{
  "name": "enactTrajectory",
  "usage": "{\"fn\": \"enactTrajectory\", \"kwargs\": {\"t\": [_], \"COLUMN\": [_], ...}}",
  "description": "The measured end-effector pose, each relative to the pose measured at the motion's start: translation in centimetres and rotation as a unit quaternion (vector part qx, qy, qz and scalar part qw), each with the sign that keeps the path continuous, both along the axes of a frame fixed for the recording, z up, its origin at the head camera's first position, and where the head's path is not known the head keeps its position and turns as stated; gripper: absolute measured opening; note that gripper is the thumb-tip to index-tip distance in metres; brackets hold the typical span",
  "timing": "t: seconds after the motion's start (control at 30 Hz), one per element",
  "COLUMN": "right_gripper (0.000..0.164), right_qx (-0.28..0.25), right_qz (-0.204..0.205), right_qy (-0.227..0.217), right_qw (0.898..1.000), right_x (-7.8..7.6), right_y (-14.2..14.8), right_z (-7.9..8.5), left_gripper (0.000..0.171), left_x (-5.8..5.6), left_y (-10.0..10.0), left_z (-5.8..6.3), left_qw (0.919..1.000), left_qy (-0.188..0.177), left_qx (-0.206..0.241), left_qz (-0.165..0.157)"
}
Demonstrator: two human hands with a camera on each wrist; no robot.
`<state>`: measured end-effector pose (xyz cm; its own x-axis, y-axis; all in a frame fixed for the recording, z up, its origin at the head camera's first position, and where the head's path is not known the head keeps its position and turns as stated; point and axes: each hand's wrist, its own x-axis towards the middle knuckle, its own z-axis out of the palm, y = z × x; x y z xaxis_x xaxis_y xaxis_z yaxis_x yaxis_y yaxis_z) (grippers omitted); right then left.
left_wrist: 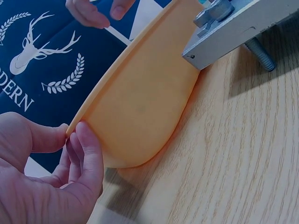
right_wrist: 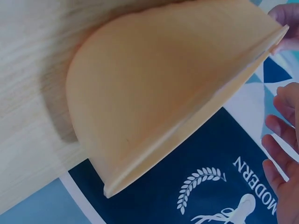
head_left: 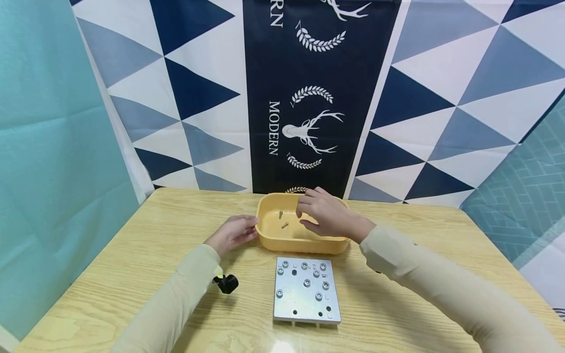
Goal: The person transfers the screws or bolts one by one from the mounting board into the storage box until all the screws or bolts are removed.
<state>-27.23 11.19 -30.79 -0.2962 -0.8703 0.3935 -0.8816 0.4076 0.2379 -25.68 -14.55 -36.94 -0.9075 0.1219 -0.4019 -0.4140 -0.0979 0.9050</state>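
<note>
A yellow plastic bin (head_left: 304, 246) stands at the back of the table, with two small bolts (head_left: 285, 225) lying on its floor. My left hand (head_left: 234, 233) pinches the bin's left rim between thumb and fingers, seen close up in the left wrist view. Over the right part of the bin hovers my right hand (head_left: 324, 215), its fingers spread and bent a little, holding nothing. In the right wrist view those fingers (right_wrist: 280, 135) are apart from the bin. In front of the bin lies a silver metal plate (head_left: 300, 299) with several socket-head bolts in its holes; other holes are bare.
A small black device (head_left: 227, 283) sticks out at the left sleeve. The wooden table (head_left: 176, 225) reaches back to a patterned cloth wall (head_left: 304, 98) close behind the bin. A bolt shank (left_wrist: 261, 53) juts out beneath the plate.
</note>
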Motion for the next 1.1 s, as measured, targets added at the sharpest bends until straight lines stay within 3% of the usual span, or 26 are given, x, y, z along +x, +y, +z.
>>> {"fn": "enactTrajectory", "kwargs": {"t": [0.67,1.1], "right_gripper": [0.017,0.02], "right_qx": [-0.001,-0.004], "right_qz": [0.023,0.061], "right_qy": [0.01,0.011], "right_qw": [1.0,0.998], "right_x": [4.0,6.0], "right_y": [1.4,0.8], "right_z": [-1.1,-1.5], "left_gripper": [0.036,0.034], "left_x": [0.0,0.0], "left_y": [0.1,0.3], "left_z": [0.1,0.2], "left_qw": [1.0,0.9997], "left_qy": [-0.006,-0.012], "left_qx": [0.002,-0.013], "left_qz": [0.005,0.014]}}
